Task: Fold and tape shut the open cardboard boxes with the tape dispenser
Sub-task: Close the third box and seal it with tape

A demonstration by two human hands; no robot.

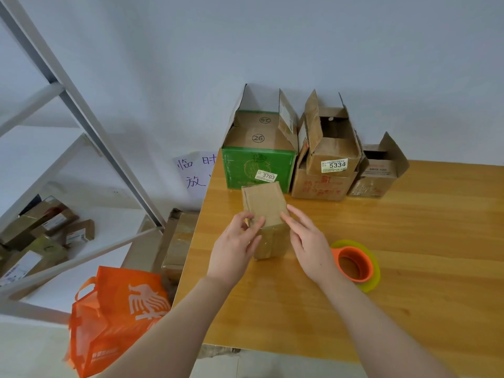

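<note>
Wooden tabletop (409, 241), our left hand (234, 241) pinches the small brown cardboard box (266, 207) at its left edge, right hand (308, 241) flat-fingered opposite; let go for the orange-and-green ring tape dispenser (366, 262) beside that wrist and flaps may spring.

1. At the back of the desk (409, 241) stand a left box (259, 165), a middle box (327, 162) and a right box (379, 173).
2. A small box (266, 208) stands just before the left box.
3. The tape dispenser (354, 264) lies right of the small box.
4. A bag (117, 317) sits on the floor, left of the desk.

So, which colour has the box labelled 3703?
The box is green on its front, head view.
</note>
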